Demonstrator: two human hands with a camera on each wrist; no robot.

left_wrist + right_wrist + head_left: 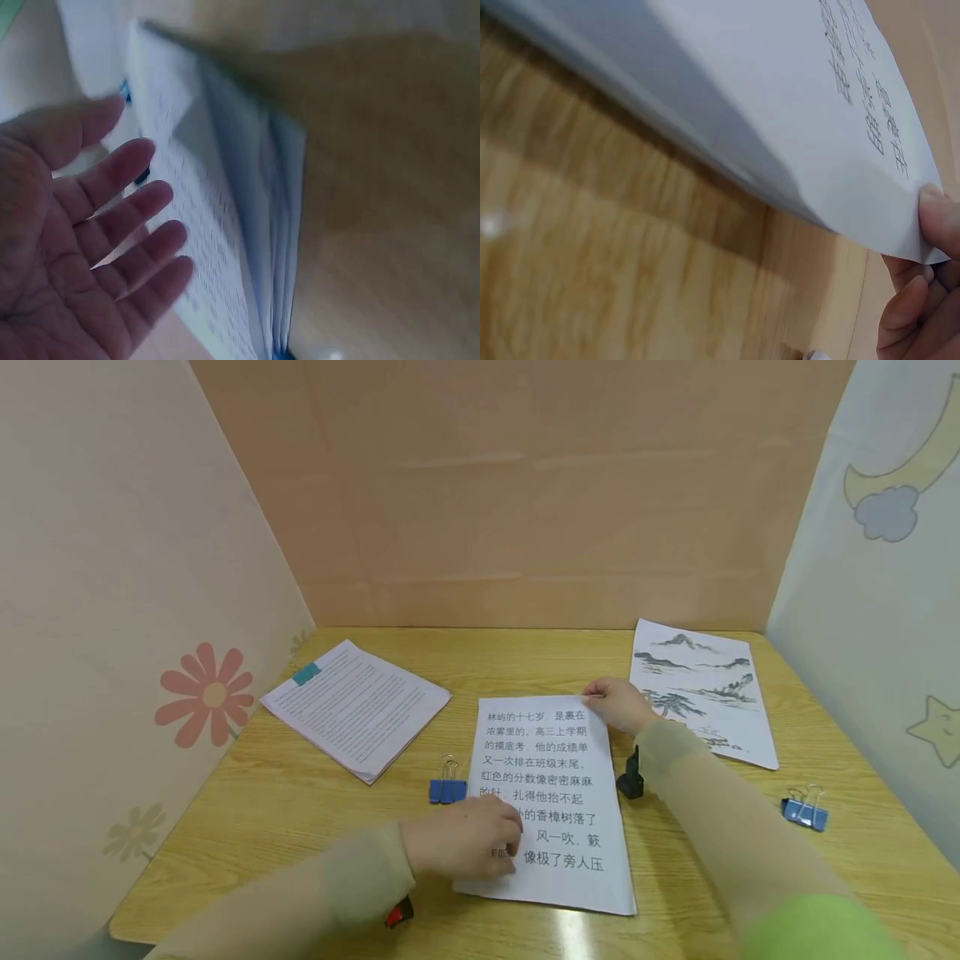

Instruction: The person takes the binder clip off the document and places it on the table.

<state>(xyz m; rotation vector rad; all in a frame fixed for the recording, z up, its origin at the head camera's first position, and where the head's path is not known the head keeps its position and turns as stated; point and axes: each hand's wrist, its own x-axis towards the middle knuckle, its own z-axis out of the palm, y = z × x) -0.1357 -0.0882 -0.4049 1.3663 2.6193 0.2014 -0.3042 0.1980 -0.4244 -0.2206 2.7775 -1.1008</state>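
Observation:
A stack of white sheets with large printed Chinese text (555, 777) lies in the middle of the table. At its top right corner my right hand (621, 703) pinches the paper between thumb and fingers, and the right wrist view shows the sheet's edge (780, 97) bowed up from the wood. Over the lower left part of the page is my left hand (468, 837). The left wrist view shows its fingers (131, 210) spread and slightly bent, with nothing in them. A blue binder clip (447, 791) sits against the left side of the stack.
At the back left lies a sheaf of text pages (360, 710) with a teal clip (306, 674) on its corner. A landscape ink painting (697, 668) is at the back right. Another blue binder clip (805, 812) rests near the table's right edge. Walls enclose the sides and back.

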